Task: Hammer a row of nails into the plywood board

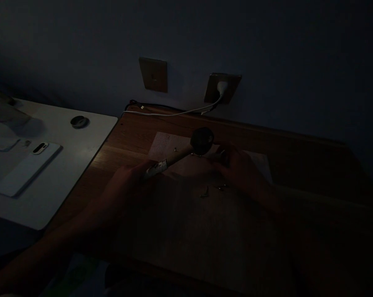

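Note:
The scene is very dark. My left hand (132, 173) is closed around the handle of a rubber mallet (180, 154), which has a dark head, a light wooden shaft and a whitish worn wrap. Its head points up and right, close to my right hand (236, 167). The fingers of that hand are bent together near a small pale glint, too dim to identify. Below the hands, several small screws (205, 193) lie on a pale sheet (164, 142). Another small screw-like piece (175, 149) is near the sheet's far side.
The sheet rests on a wooden table (112, 150) against a wall. At left, a white table (59, 165) bears a phone (28, 169) and a small round object (79, 121). A white plug (222, 87) sits in a wall socket, its cable (174, 114) running along the back edge.

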Demonstrator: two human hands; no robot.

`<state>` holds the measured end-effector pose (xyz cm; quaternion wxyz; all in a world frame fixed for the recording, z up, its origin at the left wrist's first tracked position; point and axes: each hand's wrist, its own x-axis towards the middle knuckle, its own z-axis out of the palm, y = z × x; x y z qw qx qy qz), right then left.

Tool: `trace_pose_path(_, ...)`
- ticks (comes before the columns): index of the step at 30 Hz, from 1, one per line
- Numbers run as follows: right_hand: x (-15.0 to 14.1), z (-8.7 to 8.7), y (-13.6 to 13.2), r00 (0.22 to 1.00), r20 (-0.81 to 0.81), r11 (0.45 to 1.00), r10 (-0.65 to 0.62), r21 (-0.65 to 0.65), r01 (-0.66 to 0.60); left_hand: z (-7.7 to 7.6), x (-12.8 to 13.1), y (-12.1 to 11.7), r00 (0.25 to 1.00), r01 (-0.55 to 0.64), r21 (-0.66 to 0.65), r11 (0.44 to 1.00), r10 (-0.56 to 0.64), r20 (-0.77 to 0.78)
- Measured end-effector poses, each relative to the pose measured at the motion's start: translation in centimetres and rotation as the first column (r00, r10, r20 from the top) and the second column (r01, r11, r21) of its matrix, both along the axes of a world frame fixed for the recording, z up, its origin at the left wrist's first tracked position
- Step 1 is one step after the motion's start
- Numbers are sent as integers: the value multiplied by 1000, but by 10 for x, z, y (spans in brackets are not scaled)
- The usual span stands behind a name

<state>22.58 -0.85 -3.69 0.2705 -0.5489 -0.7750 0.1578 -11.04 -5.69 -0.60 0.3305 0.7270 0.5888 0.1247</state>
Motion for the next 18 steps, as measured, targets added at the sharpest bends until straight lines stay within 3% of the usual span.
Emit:
trace_pose_path(4,17,5,-17,999,39,1000,0,10,0,8,6,2,998,-3,35,999,5,-69)
trace_pose_path(9,29,8,-33,983,99,988,153,-45,-149,8,6,4,994,27,49,998,-22,-109)
trace_pose_path(18,14,8,-41,928,144,935,344,-147,-324,-1,3,5,992,41,17,999,-39,-122)
